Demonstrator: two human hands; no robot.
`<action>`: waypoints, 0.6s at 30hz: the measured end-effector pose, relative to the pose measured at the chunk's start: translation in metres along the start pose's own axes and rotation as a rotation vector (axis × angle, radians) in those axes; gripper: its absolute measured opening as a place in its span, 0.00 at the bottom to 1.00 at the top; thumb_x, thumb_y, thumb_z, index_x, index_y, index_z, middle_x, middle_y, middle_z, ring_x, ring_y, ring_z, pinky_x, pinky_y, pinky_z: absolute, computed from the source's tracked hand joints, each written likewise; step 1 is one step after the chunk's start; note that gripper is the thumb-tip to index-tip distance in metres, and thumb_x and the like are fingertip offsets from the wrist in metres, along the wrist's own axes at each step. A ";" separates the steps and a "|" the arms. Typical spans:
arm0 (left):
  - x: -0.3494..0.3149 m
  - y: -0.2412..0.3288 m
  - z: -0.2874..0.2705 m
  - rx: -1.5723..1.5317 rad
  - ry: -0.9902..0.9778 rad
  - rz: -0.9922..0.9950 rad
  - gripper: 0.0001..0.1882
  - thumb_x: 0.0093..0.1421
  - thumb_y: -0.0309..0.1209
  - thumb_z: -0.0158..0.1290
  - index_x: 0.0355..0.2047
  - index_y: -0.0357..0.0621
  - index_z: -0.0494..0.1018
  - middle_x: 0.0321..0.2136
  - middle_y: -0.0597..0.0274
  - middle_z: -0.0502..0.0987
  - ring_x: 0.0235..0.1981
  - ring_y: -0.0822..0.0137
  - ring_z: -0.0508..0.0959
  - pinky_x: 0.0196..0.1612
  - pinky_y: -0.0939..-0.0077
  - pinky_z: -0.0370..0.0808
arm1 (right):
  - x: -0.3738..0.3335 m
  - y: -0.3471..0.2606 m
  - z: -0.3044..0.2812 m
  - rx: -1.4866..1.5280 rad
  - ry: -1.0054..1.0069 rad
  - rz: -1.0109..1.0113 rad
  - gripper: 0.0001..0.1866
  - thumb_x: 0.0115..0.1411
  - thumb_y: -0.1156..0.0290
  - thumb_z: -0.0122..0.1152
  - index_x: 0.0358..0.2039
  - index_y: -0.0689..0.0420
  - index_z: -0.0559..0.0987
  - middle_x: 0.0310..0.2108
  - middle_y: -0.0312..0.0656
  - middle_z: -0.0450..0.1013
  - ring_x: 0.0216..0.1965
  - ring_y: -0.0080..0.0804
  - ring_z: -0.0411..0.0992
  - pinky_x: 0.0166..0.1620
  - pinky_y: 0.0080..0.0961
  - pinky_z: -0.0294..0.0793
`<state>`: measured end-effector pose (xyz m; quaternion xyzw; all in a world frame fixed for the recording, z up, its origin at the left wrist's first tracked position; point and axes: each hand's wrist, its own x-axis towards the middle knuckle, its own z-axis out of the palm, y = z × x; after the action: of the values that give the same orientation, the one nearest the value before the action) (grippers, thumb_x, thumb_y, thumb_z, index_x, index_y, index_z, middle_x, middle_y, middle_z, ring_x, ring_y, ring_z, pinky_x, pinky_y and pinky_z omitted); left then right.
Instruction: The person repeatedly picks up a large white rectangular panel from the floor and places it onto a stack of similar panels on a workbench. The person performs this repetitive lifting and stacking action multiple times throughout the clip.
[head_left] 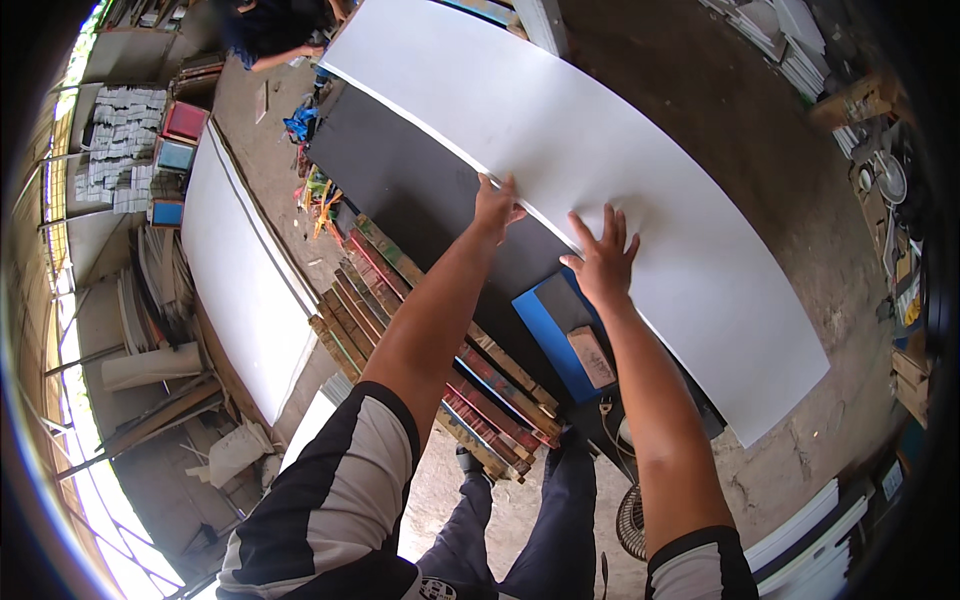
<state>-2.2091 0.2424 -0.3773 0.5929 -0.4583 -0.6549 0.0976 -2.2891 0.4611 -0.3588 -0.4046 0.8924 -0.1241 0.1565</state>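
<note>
A long white sheet (600, 150) lies across a dark grey work surface (400, 150), its near edge running diagonally in front of me. My left hand (495, 207) is closed on that near edge, with its fingers bent around it. To its right, my right hand (605, 258) rests on the sheet near the same edge, fingers spread and holding nothing. Below the right hand, a blue board (548, 335) lies on the dark surface. On it sits a brownish block (591, 357).
Stacked wooden and painted strips (490, 400) stand right before my legs. Another white sheet (240, 270) lies to the left. At the far left end, a person (280, 35) has an arm near the sheet's corner. A round wire-grille fan (632, 520) stands low right.
</note>
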 end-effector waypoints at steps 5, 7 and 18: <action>-0.008 -0.026 0.026 0.152 0.272 -0.012 0.32 0.71 0.44 0.52 0.67 0.43 0.57 0.55 0.52 0.71 0.44 0.59 0.78 0.46 0.63 0.81 | 0.017 0.127 -0.021 -0.056 0.335 0.295 0.49 0.57 0.32 0.61 0.73 0.41 0.59 0.73 0.53 0.51 0.75 0.52 0.47 0.69 0.68 0.51; -0.023 -0.017 0.048 -0.001 0.145 -0.219 0.32 0.70 0.45 0.52 0.68 0.47 0.57 0.59 0.54 0.69 0.52 0.58 0.75 0.54 0.58 0.77 | 0.011 0.185 -0.050 -0.170 0.313 0.458 0.49 0.57 0.29 0.60 0.72 0.41 0.60 0.72 0.52 0.54 0.74 0.53 0.49 0.69 0.68 0.52; 0.037 -0.062 -0.016 -0.154 -0.098 0.044 0.40 0.66 0.44 0.61 0.69 0.58 0.48 0.61 0.55 0.66 0.58 0.56 0.73 0.58 0.48 0.71 | 0.045 0.197 -0.020 -0.108 0.431 0.383 0.39 0.50 0.37 0.73 0.60 0.38 0.76 0.58 0.51 0.68 0.62 0.54 0.63 0.61 0.65 0.56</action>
<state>-2.1796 0.2447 -0.4454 0.5406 -0.4236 -0.7142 0.1347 -2.4596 0.5554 -0.4169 -0.2008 0.9706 -0.1276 -0.0378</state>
